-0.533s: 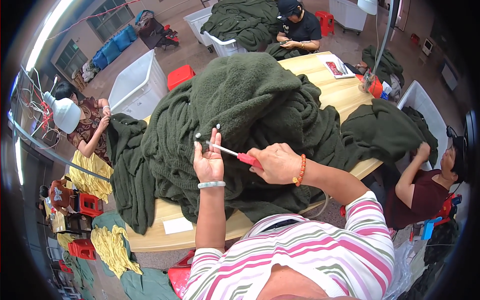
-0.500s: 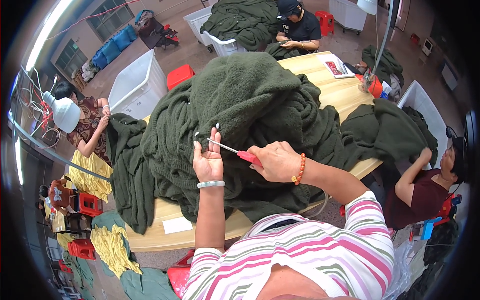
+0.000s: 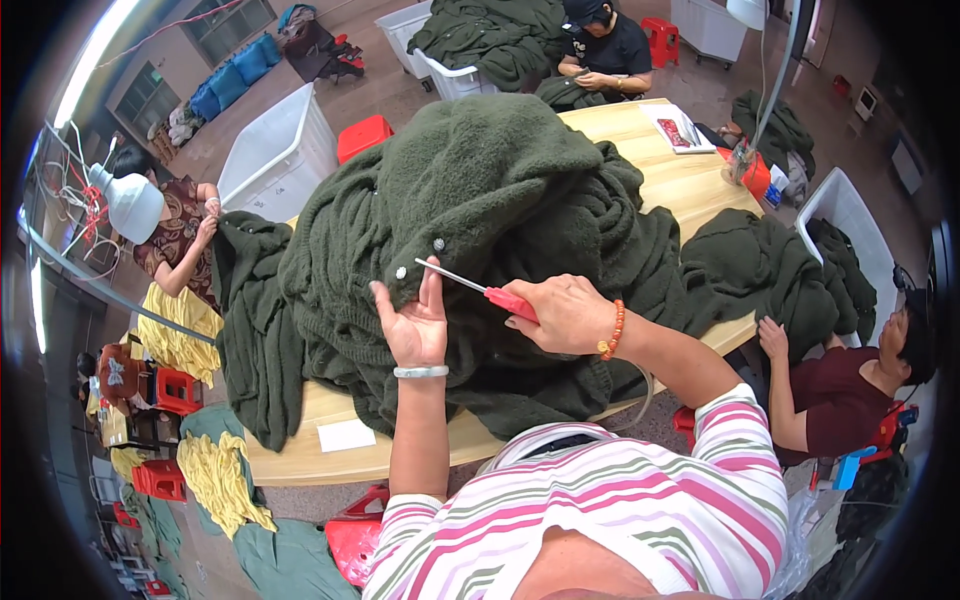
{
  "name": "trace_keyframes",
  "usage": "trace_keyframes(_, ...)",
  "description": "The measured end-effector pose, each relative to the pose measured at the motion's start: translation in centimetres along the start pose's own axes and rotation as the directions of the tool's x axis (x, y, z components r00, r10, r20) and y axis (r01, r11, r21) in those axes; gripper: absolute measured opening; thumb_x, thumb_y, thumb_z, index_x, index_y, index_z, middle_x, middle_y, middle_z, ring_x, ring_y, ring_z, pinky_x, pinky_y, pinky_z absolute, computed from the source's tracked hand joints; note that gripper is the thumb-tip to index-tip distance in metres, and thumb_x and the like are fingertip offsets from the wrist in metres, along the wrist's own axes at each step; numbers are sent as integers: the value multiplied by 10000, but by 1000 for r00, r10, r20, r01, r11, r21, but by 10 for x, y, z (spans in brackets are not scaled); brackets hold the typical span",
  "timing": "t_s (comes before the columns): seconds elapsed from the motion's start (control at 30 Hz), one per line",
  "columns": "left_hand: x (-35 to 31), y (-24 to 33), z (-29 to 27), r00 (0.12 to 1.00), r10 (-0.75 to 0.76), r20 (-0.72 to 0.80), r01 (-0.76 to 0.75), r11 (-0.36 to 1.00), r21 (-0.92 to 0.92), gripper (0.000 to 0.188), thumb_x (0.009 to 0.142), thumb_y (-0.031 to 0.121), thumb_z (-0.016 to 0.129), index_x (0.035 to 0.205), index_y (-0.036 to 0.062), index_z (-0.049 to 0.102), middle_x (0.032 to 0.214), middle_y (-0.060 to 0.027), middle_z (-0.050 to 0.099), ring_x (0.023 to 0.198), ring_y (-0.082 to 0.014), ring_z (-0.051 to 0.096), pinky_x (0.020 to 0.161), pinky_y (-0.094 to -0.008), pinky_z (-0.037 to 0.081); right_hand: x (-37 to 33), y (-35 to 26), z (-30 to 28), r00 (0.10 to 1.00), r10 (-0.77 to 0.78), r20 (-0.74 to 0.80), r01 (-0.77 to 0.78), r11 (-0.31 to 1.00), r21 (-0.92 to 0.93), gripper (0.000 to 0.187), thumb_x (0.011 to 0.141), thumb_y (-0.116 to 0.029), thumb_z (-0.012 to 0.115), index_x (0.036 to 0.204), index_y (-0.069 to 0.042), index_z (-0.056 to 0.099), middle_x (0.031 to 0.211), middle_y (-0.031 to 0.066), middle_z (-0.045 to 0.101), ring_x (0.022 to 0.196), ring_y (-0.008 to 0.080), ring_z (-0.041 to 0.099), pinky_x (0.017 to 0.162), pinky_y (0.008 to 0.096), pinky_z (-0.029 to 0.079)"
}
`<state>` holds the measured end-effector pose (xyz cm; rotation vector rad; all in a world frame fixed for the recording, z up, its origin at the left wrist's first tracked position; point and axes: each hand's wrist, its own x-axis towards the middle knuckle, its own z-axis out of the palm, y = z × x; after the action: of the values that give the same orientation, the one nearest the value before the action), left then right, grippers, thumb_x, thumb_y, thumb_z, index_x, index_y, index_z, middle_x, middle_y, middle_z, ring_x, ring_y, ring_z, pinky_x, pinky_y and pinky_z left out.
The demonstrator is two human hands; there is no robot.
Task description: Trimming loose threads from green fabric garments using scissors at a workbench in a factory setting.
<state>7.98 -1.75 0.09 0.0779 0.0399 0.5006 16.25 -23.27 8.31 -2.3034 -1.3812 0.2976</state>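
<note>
A big heap of dark green knitted sweaters (image 3: 500, 170) covers the middle of the table. My left hand (image 3: 415, 325) lies palm up against the heap, thumb and fingers apart, holding nothing that I can see. Just beyond its fingertips are a white button (image 3: 401, 272) and a greyer button (image 3: 439, 245) on the knit. My right hand (image 3: 565, 315) is closed around the red handle of a screwdriver (image 3: 510, 303). Its thin metal shaft points left, with the tip beside my left fingertips.
The wooden table (image 3: 665, 165) carries a white paper slip (image 3: 346, 436) near its front edge. Co-workers handle green garments at the left, far side and right. White bins (image 3: 280, 150), a red stool (image 3: 365, 137) and a lamp (image 3: 130, 205) stand around.
My left thumb has drawn away from the knit by the white button, opening the hand. The screwdriver and right hand have shifted slightly right. At the right, the co-worker's arm has come down.
</note>
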Motion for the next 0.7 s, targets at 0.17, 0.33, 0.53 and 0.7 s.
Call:
trace_keyframes(0.17,-29,20,-35,976,61,-209,-107,971,-215,674,931,493,526,1218,-109,421,1090,-257,627,916,-306,679,748,-335,619,-14,11,0,999,-34,-38,35,999,25,330,877,-271,612,1153,-100,557,776,175,662,767,376,649,706,472,498)
trace_keyframes(0.33,-37,19,-45,935,81,-346,-183,944,-273,493,1004,377,410,1169,-85,464,1043,-228,643,833,-291,677,740,-326,605,-26,10,-3,998,-58,-32,59,998,26,331,866,-254,630,1156,-109,561,753,160,654,732,373,639,662,452,499)
trace_keyframes(0.53,-50,-16,-26,836,432,339,-423,113,899,195,985,164,517,1049,-2,596,889,-97,643,773,-148,580,681,-233,444,-49,12,-15,996,-88,-33,91,991,96,324,858,-216,644,1148,-103,556,815,162,662,766,359,644,673,435,502)
trace_keyframes(0.7,-39,-32,-4,646,280,710,-563,-454,691,193,944,85,544,1086,-24,617,1097,-141,637,1061,-299,541,953,-379,369,-73,7,-19,995,-104,-13,104,990,94,321,861,-215,638,1149,-97,556,799,155,666,750,350,652,664,436,505)
